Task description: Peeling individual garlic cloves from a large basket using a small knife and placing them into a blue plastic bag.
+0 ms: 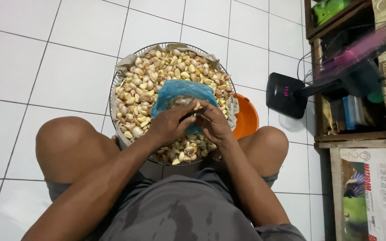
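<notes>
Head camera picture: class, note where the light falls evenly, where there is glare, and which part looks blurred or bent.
Head view: soft, even light on the garlic cloves, with only faint shadow under the knees; mild sheen on the white floor tiles, no hard glare; the spinning fan at right is smeared by motion; tile lines bow near the edges from the wide lens; left hand and right hand look fairly sharp.
</notes>
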